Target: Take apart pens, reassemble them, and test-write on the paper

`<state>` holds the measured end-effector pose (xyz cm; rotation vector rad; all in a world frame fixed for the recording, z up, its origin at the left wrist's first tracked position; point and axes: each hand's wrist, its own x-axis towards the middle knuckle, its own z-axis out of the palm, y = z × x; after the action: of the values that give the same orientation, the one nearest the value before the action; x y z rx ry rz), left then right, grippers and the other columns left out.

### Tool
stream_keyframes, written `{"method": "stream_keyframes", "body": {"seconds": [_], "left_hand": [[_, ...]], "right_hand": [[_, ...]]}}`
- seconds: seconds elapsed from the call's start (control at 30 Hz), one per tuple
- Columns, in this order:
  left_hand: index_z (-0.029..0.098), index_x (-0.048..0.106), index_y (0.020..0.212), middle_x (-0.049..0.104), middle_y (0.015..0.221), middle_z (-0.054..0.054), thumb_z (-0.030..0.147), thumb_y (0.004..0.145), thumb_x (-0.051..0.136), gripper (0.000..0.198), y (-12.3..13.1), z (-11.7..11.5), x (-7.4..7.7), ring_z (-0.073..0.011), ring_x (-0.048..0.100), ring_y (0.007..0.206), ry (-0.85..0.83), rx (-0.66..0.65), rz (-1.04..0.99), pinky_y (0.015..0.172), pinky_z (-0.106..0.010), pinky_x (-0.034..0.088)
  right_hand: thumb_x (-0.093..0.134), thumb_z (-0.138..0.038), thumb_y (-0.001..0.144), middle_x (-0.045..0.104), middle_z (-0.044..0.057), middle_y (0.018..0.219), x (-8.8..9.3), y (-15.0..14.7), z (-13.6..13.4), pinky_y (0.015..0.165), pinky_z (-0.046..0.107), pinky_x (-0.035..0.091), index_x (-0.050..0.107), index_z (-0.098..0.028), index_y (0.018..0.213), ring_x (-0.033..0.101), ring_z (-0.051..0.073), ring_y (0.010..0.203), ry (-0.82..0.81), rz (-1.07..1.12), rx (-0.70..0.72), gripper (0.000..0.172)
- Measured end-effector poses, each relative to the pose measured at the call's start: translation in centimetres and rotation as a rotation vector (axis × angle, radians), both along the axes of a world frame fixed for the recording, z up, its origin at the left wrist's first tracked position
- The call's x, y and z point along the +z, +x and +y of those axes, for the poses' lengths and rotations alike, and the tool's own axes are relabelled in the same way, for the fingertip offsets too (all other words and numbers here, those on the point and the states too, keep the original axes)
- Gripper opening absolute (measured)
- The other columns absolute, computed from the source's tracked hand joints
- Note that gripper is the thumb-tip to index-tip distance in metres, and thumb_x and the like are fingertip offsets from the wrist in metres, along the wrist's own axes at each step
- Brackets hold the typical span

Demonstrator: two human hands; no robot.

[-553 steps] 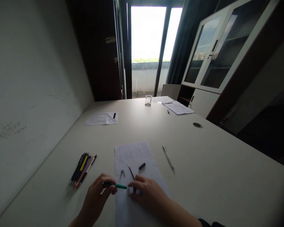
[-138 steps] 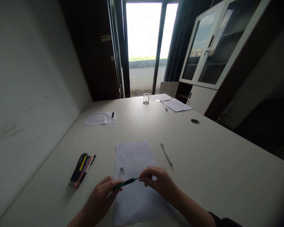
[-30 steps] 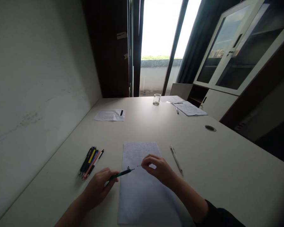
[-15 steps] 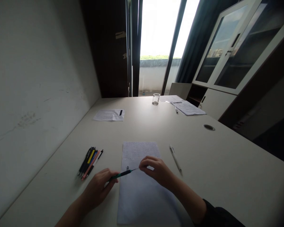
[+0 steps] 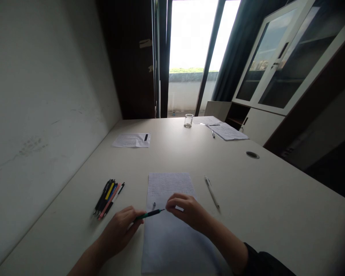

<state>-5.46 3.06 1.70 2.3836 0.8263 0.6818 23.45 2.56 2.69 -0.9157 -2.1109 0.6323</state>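
Observation:
A green pen with a black grip (image 5: 152, 213) lies in my left hand (image 5: 120, 229), fingers closed round its rear half. It points right and slightly up over the sheet of paper (image 5: 169, 245). My right hand (image 5: 188, 212) is closed in a pinch at the pen's thin tip. What is between those fingertips is too small to make out. A small dark pen part (image 5: 154, 206), perhaps a tip cone, rests on the paper just behind the pen. The paper's far part bears lines of writing.
Several pens (image 5: 108, 199) lie bunched on the left of the white table (image 5: 178, 157). A white pen (image 5: 212, 192) lies right of the paper. Farther back are a glass jar (image 5: 188, 120), a sheet (image 5: 132, 140), stacked papers (image 5: 228, 131) with a pen, and a cable hole (image 5: 252, 155).
My right hand has moved slightly left and down, closer to the pen's tip. The thin light piece that showed between the tip and my fingers is now barely visible.

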Motion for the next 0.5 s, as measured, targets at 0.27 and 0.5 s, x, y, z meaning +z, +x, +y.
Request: {"method": "stream_keyframes", "body": {"seconds": [0.27,0.5], "left_hand": [[0.019,0.058,0.117,0.065,0.089,-0.007,0.018,0.099,0.047,0.021,0.3,-0.2,-0.1,-0.0192,0.06,0.082,0.006,-0.009,0.037,0.073,-0.028,0.048],[0.02,0.057,0.118,0.065,0.09,-0.007,0.017,0.098,0.047,0.022,0.2,-0.3,0.0,-0.0195,0.061,0.083,-0.011,-0.005,0.022,0.073,-0.028,0.047]], "right_hand": [[0.059,-0.02,0.093,0.069,0.005,0.092,-0.6,-1.3,-0.5,0.074,0.025,0.052,0.068,-0.019,0.093,0.065,0.014,0.081,-0.015,0.033,0.015,0.009],[0.062,-0.021,0.091,0.068,0.005,0.088,-0.3,-1.5,-0.7,0.071,0.025,0.051,0.068,-0.019,0.091,0.064,0.015,0.077,-0.059,0.07,-0.007,0.007]]}}
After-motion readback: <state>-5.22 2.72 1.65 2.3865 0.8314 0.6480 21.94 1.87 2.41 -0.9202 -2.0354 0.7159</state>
